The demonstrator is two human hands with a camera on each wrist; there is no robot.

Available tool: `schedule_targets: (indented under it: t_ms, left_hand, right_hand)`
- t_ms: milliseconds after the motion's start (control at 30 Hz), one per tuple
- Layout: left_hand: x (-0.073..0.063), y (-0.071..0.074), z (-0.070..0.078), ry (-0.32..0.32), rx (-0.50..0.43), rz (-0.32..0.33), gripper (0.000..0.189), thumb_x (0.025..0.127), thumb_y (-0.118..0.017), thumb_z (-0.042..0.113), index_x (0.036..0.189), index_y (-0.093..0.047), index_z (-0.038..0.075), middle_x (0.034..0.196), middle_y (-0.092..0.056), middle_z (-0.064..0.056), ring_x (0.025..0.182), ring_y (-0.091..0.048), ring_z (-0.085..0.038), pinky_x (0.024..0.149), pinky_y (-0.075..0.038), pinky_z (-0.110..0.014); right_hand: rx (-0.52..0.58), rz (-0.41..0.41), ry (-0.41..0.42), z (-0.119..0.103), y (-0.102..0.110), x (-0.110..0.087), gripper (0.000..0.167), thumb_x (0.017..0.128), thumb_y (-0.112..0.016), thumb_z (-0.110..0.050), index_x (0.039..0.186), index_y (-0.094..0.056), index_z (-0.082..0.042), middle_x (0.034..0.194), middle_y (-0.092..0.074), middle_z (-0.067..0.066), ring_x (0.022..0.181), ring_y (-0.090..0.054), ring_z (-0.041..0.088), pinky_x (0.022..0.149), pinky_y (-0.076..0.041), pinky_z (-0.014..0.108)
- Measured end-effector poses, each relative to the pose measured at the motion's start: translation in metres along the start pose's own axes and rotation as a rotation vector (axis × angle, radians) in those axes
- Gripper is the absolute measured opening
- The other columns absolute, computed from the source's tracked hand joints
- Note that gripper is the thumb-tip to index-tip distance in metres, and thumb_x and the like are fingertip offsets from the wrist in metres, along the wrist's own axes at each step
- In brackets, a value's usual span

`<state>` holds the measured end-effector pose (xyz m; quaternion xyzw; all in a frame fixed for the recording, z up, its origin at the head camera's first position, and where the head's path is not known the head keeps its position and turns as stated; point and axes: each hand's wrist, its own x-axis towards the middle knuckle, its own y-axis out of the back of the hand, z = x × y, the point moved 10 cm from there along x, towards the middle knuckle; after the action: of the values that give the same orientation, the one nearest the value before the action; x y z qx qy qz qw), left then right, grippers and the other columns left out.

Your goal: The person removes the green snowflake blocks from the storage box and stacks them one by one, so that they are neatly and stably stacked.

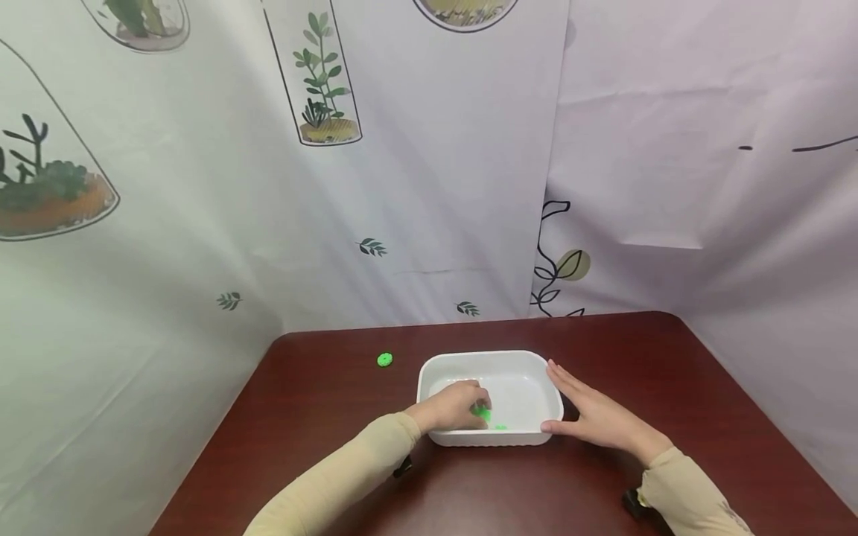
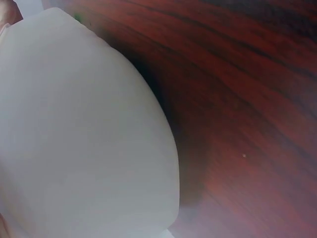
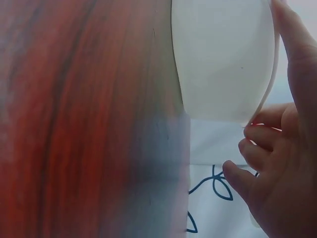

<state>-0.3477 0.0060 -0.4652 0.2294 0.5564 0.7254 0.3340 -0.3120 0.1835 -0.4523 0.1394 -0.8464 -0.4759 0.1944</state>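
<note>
A white rectangular dish (image 1: 489,440) with rounded corners stands on the table. My left hand (image 1: 458,406) reaches in over its left side, fingers curled down, and pinches a small bright green piece (image 1: 481,412) low inside the dish; the fingers partly cover it. Just right of that hand, another bit of green (image 1: 500,427) shows at the near inner wall. On the dish's right end rests my right hand (image 1: 599,417), thumb at the near corner and extended fingers at the far corner. In the right wrist view its fingertips (image 3: 255,121) are right at the rim.
A small round green piece (image 1: 385,359) with a bumpy edge lies on the dark red wooden table (image 1: 322,387), behind and left of the dish. White fabric (image 1: 442,186) printed with plants hangs around the table's back and sides.
</note>
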Motion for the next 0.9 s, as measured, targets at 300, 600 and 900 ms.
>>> schedule_targets:
  t_ms: [300,600,900]
  left_hand:
    - [0.0001,0.0021,-0.0021,0.019,-0.016,-0.025,0.022,0.082,-0.083,0.022,0.100,-0.073,0.014,0.087,-0.062,0.009,0.079,-0.054,-0.003,0.078,-0.045,-0.017]
    - [0.0024,0.0007,-0.0038,-0.003,-0.011,-0.047,0.019,0.080,-0.083,0.023,0.095,-0.073,0.016,0.081,-0.061,0.012,0.077,-0.054,-0.003,0.076,-0.045,-0.018]
    - [-0.0010,0.0016,-0.0067,0.004,-0.023,-0.040,0.018,0.078,-0.082,0.020,0.094,-0.073,0.016,0.083,-0.058,0.011,0.077,-0.053,-0.003,0.075,-0.045,-0.016]
  right_hand:
    - [0.004,0.008,0.005,-0.0002,0.0002,-0.0002,0.108,0.082,-0.070,-0.068,0.158,-0.029,-0.004,0.163,-0.028,0.017,0.142,-0.039,0.038,0.105,-0.042,0.057]
    - [0.021,0.017,0.007,0.0006,-0.0004,-0.0014,0.107,0.081,-0.072,-0.066,0.158,-0.030,-0.003,0.162,-0.029,0.017,0.141,-0.039,0.038,0.105,-0.042,0.058]
    - [0.028,0.013,-0.009,0.0022,-0.0014,-0.0012,0.108,0.081,-0.071,-0.068,0.158,-0.029,-0.005,0.162,-0.028,0.016,0.141,-0.040,0.039,0.104,-0.042,0.058]
